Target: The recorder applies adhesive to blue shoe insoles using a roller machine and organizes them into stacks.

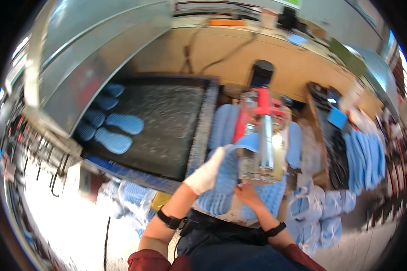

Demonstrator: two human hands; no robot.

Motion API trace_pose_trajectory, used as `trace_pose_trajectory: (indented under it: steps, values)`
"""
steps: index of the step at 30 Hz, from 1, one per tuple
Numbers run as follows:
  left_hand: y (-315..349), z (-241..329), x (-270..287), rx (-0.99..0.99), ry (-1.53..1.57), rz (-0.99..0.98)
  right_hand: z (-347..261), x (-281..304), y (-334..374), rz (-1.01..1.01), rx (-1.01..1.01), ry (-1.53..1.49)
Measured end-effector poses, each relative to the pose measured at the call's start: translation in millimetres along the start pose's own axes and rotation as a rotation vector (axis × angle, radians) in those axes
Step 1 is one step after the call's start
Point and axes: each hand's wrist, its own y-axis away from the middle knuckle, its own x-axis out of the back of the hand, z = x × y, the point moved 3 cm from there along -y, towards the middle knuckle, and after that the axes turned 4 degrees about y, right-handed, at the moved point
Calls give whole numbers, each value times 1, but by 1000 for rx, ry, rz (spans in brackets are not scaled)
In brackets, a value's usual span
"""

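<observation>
My left hand (206,173), in a white glove, grips a blue shoe sole (226,175) along its left edge. The top of that sole curves over toward a red and silver machine (266,135) with a shiny metal roller. My right hand (247,194), bare, is just below the machine, close to the lower end of the sole. Its fingers are drawn together, and what they hold is too blurred to make out. Rows of stacked blue soles (269,198) lie beneath both hands, and more soles (224,124) lie left of the machine.
To the left, a dark conveyor belt (167,122) in a blue frame carries several loose blue soles (114,140) under a metal hood (99,49). Bagged blue soles (314,203) are at the right, beside a dark box with blue pieces (365,158). A tan panel (230,49) stands behind.
</observation>
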Motion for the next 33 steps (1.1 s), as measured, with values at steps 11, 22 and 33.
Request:
trace_pose_trajectory:
  steps: [11, 22, 33]
  values:
    - [36, 37, 33, 327, 1108, 335, 35, -22, -6, 121, -8, -568]
    - [-9, -130, 315, 501, -1150, 577, 90, 6, 8, 82, -185, -723]
    - [-20, -151, 393, 928, -318, 1016, 71, 95, 46, 184, -126, -1062]
